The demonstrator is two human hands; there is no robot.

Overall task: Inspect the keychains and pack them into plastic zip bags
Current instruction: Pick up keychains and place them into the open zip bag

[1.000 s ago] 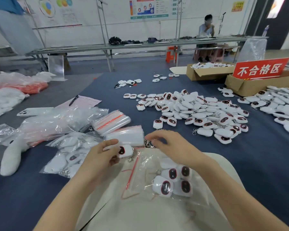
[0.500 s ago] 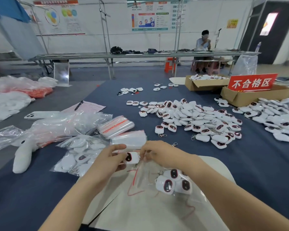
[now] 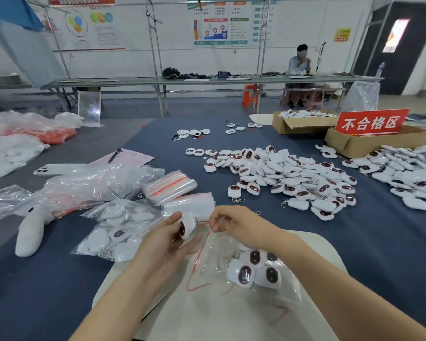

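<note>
Up close, the left hand holds a white keychain between thumb and fingers just above the mouth of the zip bag, while the right hand pinches what looks like its metal ring. It seems light, hard and smooth, best gripped by the shell's sides; the thin, limp bag, lying on the white board with three already inside, wants holding at its red-striped lip.

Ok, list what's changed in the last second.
The left hand has turned the keychain on edge, by the mouth of the bag. The right hand still pinches its ring. The bagged keychains and the pile have not moved.
</note>
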